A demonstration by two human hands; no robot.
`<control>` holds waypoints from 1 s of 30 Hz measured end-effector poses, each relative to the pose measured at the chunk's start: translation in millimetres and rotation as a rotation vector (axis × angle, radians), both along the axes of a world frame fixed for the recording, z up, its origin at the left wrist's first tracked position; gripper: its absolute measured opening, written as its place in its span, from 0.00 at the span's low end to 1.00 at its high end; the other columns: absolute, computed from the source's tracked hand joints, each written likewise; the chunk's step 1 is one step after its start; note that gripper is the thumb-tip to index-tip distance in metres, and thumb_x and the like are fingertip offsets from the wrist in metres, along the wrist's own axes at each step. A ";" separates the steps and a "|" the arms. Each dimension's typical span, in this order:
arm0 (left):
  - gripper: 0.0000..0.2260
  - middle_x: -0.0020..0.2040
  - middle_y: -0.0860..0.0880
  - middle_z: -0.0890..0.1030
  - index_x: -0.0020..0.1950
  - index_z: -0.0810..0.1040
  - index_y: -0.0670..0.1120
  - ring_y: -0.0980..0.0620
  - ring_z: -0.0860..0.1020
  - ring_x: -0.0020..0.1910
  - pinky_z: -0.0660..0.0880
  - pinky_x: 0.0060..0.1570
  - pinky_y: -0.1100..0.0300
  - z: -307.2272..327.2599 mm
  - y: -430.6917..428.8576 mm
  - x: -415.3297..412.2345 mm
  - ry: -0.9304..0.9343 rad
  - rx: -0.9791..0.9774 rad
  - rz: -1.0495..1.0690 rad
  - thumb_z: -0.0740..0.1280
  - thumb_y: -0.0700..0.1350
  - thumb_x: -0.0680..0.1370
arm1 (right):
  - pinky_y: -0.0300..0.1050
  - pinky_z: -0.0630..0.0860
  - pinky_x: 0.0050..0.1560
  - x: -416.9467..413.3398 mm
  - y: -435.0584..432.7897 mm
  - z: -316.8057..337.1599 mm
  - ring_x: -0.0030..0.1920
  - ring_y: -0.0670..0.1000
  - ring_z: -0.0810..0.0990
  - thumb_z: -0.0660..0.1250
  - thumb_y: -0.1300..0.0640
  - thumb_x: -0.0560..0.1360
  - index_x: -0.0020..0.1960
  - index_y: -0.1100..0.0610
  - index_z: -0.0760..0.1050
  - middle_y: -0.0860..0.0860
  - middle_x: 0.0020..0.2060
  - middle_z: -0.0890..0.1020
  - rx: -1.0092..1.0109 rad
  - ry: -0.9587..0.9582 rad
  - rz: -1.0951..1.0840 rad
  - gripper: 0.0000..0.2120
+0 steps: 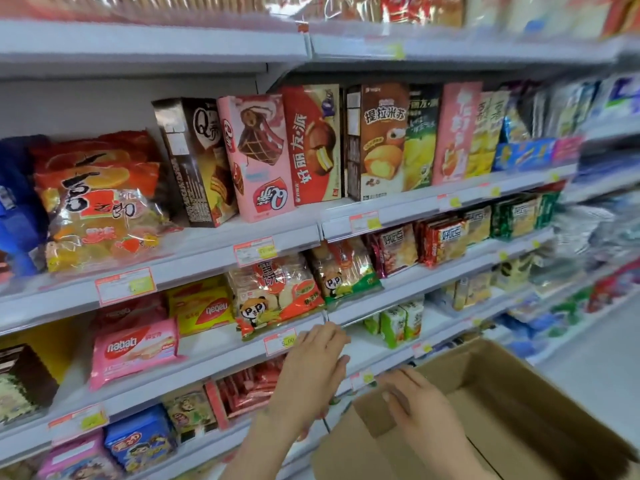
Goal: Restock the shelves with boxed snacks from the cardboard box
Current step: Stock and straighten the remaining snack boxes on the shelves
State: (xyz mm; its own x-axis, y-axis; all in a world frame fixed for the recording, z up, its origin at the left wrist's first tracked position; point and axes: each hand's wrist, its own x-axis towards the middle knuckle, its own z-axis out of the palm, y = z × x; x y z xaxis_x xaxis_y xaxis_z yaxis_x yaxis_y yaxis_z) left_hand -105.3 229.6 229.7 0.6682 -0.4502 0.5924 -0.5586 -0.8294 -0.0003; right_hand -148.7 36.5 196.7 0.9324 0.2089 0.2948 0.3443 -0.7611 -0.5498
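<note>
A brown cardboard box (491,410) sits open at the lower right; what shows of its inside is bare cardboard. My right hand (415,403) rests on its near-left flap, fingers curled over the edge. My left hand (311,368) hangs in front of a lower shelf edge, fingers loosely apart, holding nothing. On the eye-level shelf stands a row of upright boxed snacks: a dark brown box (194,161), a pink box (256,157), a red pie box (313,143), a brown tiramisu box (379,140) and more to the right.
White shelves (194,258) run across the whole view with price tags on their edges. Bagged snacks (100,202) fill the left of the eye-level shelf. Wafer packs (135,351) and rice crackers (277,299) lie on the shelves below. An aisle floor (595,358) opens at the right.
</note>
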 end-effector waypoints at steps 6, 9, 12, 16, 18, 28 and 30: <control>0.08 0.47 0.49 0.79 0.49 0.78 0.45 0.49 0.78 0.43 0.73 0.39 0.58 84.2 -60.4 86.2 -0.148 0.101 0.012 0.68 0.44 0.71 | 0.34 0.73 0.42 63.7 -81.3 57.6 0.50 0.43 0.75 0.59 0.55 0.80 0.60 0.41 0.71 0.35 0.52 0.70 -0.101 -0.117 0.009 0.12; 0.11 0.46 0.46 0.79 0.49 0.78 0.43 0.45 0.79 0.42 0.74 0.39 0.56 126.8 -83.2 124.0 -0.207 0.093 0.083 0.74 0.41 0.68 | 0.29 0.70 0.40 100.4 -118.2 88.7 0.50 0.42 0.77 0.60 0.55 0.80 0.61 0.43 0.72 0.36 0.52 0.69 -0.157 -0.192 0.062 0.12; 0.10 0.50 0.45 0.78 0.53 0.78 0.42 0.43 0.78 0.48 0.72 0.43 0.54 154.9 -101.6 153.3 -0.209 -0.025 0.151 0.70 0.41 0.72 | 0.38 0.76 0.38 139.8 -140.6 120.9 0.42 0.44 0.79 0.63 0.57 0.78 0.60 0.47 0.75 0.40 0.54 0.75 -0.209 -0.278 0.138 0.12; 0.14 0.59 0.48 0.73 0.62 0.72 0.44 0.49 0.73 0.57 0.70 0.50 0.57 172.8 -112.3 198.3 0.011 -0.385 0.277 0.65 0.47 0.78 | 0.43 0.76 0.46 208.3 -140.6 166.1 0.46 0.46 0.77 0.64 0.59 0.77 0.62 0.50 0.74 0.45 0.53 0.77 -0.044 -0.324 0.220 0.14; 0.18 0.62 0.46 0.72 0.64 0.69 0.43 0.49 0.73 0.59 0.71 0.53 0.56 178.8 -110.3 222.0 0.132 -0.495 0.345 0.65 0.49 0.77 | 0.44 0.74 0.53 246.9 -130.6 186.4 0.51 0.46 0.75 0.64 0.60 0.77 0.64 0.50 0.72 0.46 0.53 0.76 0.107 -0.295 0.214 0.16; 0.34 0.70 0.43 0.67 0.73 0.60 0.42 0.45 0.66 0.68 0.68 0.65 0.49 186.8 -95.6 292.1 0.348 -0.468 0.365 0.69 0.56 0.73 | 0.48 0.73 0.47 380.7 -93.6 214.8 0.50 0.56 0.76 0.69 0.61 0.72 0.55 0.59 0.70 0.56 0.50 0.77 0.432 -0.259 0.050 0.13; 0.34 0.70 0.43 0.66 0.72 0.60 0.43 0.45 0.67 0.68 0.69 0.64 0.50 188.0 -94.3 297.5 0.363 -0.461 0.366 0.69 0.56 0.73 | 0.51 0.74 0.45 386.4 -89.6 211.1 0.48 0.56 0.76 0.67 0.61 0.74 0.56 0.59 0.71 0.55 0.49 0.77 0.435 -0.286 0.041 0.12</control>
State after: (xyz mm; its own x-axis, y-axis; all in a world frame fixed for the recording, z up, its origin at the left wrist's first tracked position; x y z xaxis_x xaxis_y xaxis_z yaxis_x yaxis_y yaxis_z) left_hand 192.1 135.3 417.7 0.9214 0.0864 0.3788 -0.1402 -0.8354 0.5315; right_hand 237.8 -53.2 407.8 0.7954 0.0451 0.6044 0.5518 -0.4664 -0.6914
